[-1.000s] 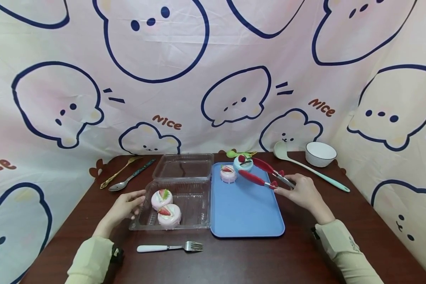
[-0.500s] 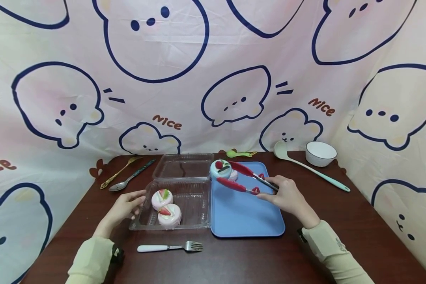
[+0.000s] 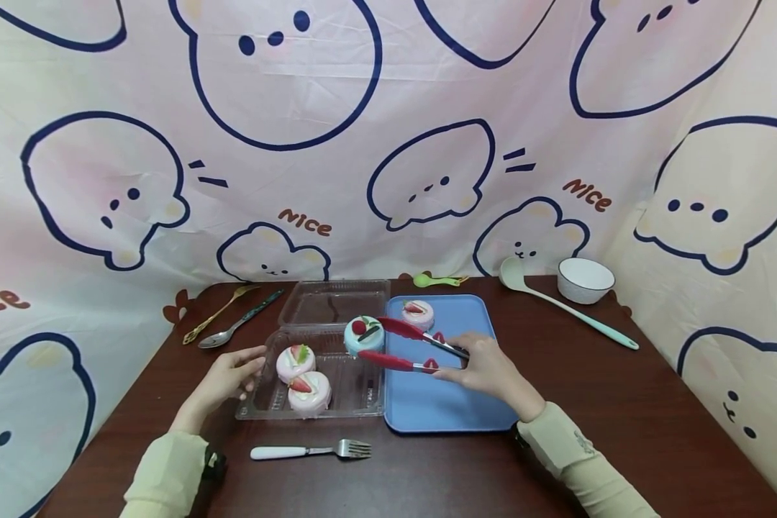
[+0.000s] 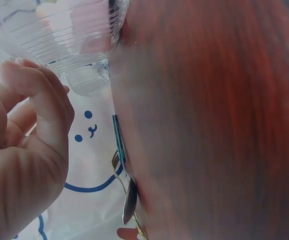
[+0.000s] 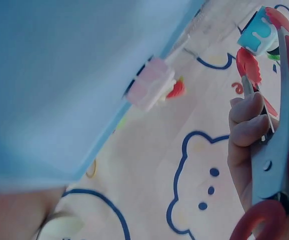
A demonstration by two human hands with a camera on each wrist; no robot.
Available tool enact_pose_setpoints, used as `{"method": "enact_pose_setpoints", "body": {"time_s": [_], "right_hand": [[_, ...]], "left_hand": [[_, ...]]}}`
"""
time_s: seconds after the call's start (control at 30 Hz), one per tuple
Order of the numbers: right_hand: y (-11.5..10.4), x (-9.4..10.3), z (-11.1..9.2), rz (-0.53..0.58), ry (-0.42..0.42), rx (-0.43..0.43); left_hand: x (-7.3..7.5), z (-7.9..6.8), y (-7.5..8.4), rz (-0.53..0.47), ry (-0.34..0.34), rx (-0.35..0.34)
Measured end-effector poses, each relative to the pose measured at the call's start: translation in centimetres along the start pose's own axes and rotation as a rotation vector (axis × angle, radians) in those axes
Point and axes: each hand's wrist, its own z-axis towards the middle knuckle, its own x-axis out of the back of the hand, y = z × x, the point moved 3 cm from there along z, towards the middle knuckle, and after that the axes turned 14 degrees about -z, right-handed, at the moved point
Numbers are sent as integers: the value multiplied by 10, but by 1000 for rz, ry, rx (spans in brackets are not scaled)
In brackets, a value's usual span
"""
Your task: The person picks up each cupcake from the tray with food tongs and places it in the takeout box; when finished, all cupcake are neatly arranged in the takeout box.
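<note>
While fingers (image 5: pixel 247 107) grip tongs (image 3: pixel 401 362), cake (image 3: pixel 362 341) hangs beyond.

Head view: soft, even light; work caught sharply around right-hand fingers (image 3: pixel 475 345); dull sheen seen on tabletop (image 3: pixel 427 478) below them. Left wrist: wood grain smeared right of fingers. Right wrist: tray (image 5: pixel 39 100) left of fingers defocused, palely glazed.

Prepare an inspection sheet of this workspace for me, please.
Surface: dark brown table.
Things in use: red tongs hold a blue cake, raised over the clear box; two pink cakes inside the box, another pink cake on the blue tray.
Clutter: fork in front of the box; silver spoon at left; ladle and white bowl at right.
Hands: right hand grips the tongs; left hand at the box's left wall, grip unclear.
Cables: nothing seen.
Surroundings: printed cloth behind.
</note>
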Motion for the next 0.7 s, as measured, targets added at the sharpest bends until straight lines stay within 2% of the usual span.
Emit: {"method": "enact_pose_setpoints", "body": {"time_s": [0.33, 0.7], "right_hand": [[-15, -9, 8, -26, -58, -13], [-34, -5, 16, -75, -113, -19]], "left_hand": [[-2, 0, 3, -7, 1, 3], [0, 0, 1, 3, 7, 4]]}}
